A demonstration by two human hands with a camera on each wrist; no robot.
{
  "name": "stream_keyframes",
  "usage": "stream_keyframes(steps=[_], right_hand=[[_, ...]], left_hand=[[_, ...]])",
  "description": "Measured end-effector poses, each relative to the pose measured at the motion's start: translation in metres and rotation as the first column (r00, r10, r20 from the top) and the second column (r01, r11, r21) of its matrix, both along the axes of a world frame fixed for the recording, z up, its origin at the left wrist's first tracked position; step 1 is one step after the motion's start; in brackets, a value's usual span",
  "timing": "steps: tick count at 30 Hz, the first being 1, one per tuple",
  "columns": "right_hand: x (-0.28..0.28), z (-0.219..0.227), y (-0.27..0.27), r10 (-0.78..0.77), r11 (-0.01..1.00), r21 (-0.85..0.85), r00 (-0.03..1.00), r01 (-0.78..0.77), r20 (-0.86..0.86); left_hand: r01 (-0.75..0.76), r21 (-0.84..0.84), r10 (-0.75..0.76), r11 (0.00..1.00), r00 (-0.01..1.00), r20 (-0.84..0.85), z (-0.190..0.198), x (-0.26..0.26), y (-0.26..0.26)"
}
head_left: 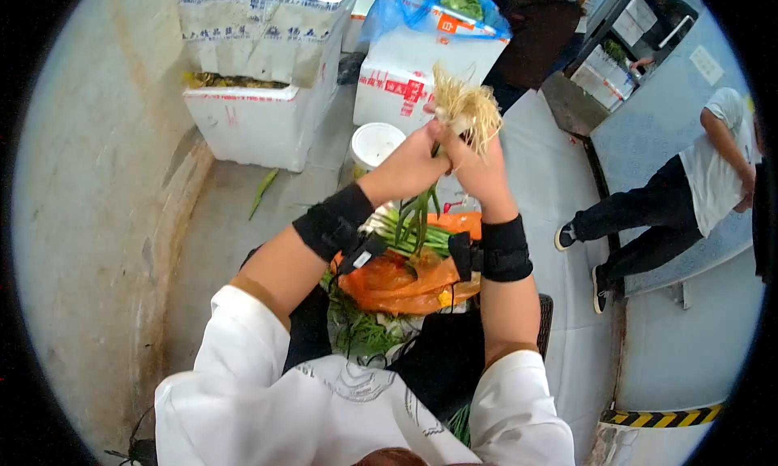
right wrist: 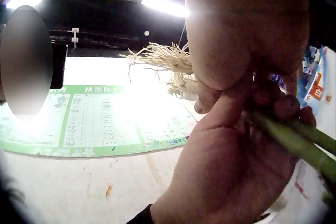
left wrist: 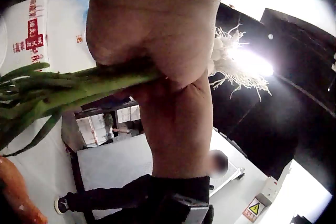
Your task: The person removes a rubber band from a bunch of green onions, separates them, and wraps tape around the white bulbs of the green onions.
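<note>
A bunch of green onions [head_left: 423, 211] is held up in front of me, its pale bulbs and tangled roots [head_left: 468, 113] on top and its green leaves hanging below. Both hands grip it close together just under the bulbs. My left hand [head_left: 408, 166] wraps the stalks from the left; my right hand [head_left: 485, 173] holds it from the right, thumbs near each other. In the left wrist view the green stalks [left wrist: 79, 90] run out of the left hand [left wrist: 152, 19]. In the right wrist view the fingers of both hands overlap around the stalks [right wrist: 294, 140].
Below the hands more green onions [head_left: 438, 241] lie on an orange plastic bag [head_left: 389, 284]. Foam boxes [head_left: 243, 126] stand at the back left, beside a white bucket [head_left: 378, 144]. A blue bag of greens [head_left: 462, 4] tops another box. One person [head_left: 689, 174] stands at right.
</note>
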State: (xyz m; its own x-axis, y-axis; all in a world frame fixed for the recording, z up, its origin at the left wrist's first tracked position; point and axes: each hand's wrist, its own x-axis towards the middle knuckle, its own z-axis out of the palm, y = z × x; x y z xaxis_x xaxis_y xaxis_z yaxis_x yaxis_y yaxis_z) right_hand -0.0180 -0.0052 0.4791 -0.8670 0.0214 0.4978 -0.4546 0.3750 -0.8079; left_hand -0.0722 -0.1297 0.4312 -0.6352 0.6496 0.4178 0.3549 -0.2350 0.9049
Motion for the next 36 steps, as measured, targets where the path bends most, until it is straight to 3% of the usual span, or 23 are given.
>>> stream_keyframes(steps=[2, 3, 4, 8, 11, 12, 15, 17, 18, 20, 21, 22, 24, 25, 26, 28, 29, 30, 32, 36], right_hand=[[-0.004, 0.001, 0.000, -0.016, 1.000, 0.021, 0.999, 0.015, 0.043], [-0.004, -0.001, -0.002, 0.020, 1.000, 0.001, 1.000, -0.020, -0.002], [-0.005, -0.003, -0.003, 0.054, 0.998, -0.011, 0.997, -0.055, -0.061], [0.001, 0.006, -0.004, -0.005, 0.985, 0.170, 0.996, 0.020, -0.091], [-0.002, 0.000, -0.001, -0.017, 0.986, 0.165, 0.994, 0.034, -0.107], [-0.001, 0.001, -0.002, 0.011, 0.983, 0.184, 0.991, 0.014, -0.134], [0.003, -0.001, -0.006, 0.078, 0.980, 0.196, 0.983, -0.044, -0.167], [-0.001, 0.008, -0.007, 0.135, 0.972, 0.224, 0.953, -0.074, -0.270], [-0.002, 0.009, -0.006, 0.142, 0.971, 0.228, 0.950, -0.078, -0.278], [0.000, 0.009, -0.004, 0.110, 0.942, 0.336, 0.966, -0.026, -0.234], [0.004, 0.010, -0.008, 0.122, 0.975, 0.203, 0.985, -0.095, -0.123], [0.005, 0.007, -0.007, 0.123, 0.977, 0.191, 0.986, -0.099, -0.116], [0.001, 0.001, -0.002, 0.151, 0.987, 0.041, 0.985, -0.155, 0.080], [0.002, 0.003, 0.001, 0.149, 0.985, 0.078, 0.984, -0.156, 0.094], [0.000, -0.007, 0.004, 0.146, 0.986, 0.072, 0.986, -0.152, 0.084], [-0.017, -0.022, 0.017, -0.002, 0.884, 0.447, 0.958, 0.136, -0.287], [0.000, -0.009, 0.008, 0.023, 0.921, 0.382, 0.966, 0.080, -0.257], [0.006, -0.006, 0.009, 0.018, 0.922, 0.377, 0.961, 0.091, -0.277], [0.014, -0.007, 0.016, -0.073, 0.861, 0.487, 0.983, 0.148, -0.170], [0.025, 0.000, 0.013, -0.059, 0.869, 0.476, 0.984, 0.133, -0.167]], left_hand=[[0.035, 0.115, -0.027, 0.993, 0.997, -0.069, -0.008, -0.010, 0.003], [0.019, -0.007, -0.020, 1.000, 0.993, -0.112, 0.000, -0.010, -0.004], [0.018, -0.020, -0.019, 1.000, 0.995, -0.095, -0.007, -0.006, -0.005], [-0.065, 0.032, 0.068, 0.997, 0.990, -0.122, 0.005, -0.005, -0.002], [-0.077, 0.001, 0.076, 0.997, 0.987, -0.142, -0.002, -0.010, -0.003], [-0.100, 0.181, 0.165, 0.978, 0.904, -0.395, -0.005, -0.017, 0.001], [-0.096, 0.249, 0.203, 0.964, 0.870, -0.450, -0.015, -0.028, 0.003], [-0.077, 0.322, 0.305, 0.944, 0.579, -0.756, -0.005, -0.038, 0.003], [-0.080, 0.326, 0.311, 0.942, 0.571, -0.760, -0.001, -0.036, 0.000], [-0.040, 0.154, 0.116, 0.987, 0.847, -0.519, 0.005, -0.022, -0.009], [0.004, 0.073, 0.017, 0.997, 0.959, -0.285, 0.011, -0.011, -0.014], [0.000, 0.061, 0.017, 0.998, 0.961, -0.277, 0.009, -0.007, -0.016], [0.054, 0.075, -0.048, 0.996, 0.996, -0.081, 0.006, -0.010, -0.016], [0.015, 0.026, -0.011, 1.000, 0.988, -0.153, -0.002, -0.022, -0.016], [0.019, 0.019, -0.015, 1.000, 0.987, -0.161, -0.001, -0.014, -0.021], [-0.137, 0.141, 0.134, 0.980, 0.990, 0.031, 0.016, -0.002, -0.025], [-0.163, 0.129, 0.140, 0.978, 0.975, 0.175, 0.010, -0.016, -0.027], [-0.157, 0.128, 0.136, 0.979, 0.979, 0.155, 0.002, -0.028, -0.031], [-0.200, 0.307, 0.141, 0.930, 0.969, 0.204, 0.002, -0.041, -0.040], [-0.262, 0.325, 0.120, 0.909, 0.910, 0.396, 0.006, -0.042, -0.053]])
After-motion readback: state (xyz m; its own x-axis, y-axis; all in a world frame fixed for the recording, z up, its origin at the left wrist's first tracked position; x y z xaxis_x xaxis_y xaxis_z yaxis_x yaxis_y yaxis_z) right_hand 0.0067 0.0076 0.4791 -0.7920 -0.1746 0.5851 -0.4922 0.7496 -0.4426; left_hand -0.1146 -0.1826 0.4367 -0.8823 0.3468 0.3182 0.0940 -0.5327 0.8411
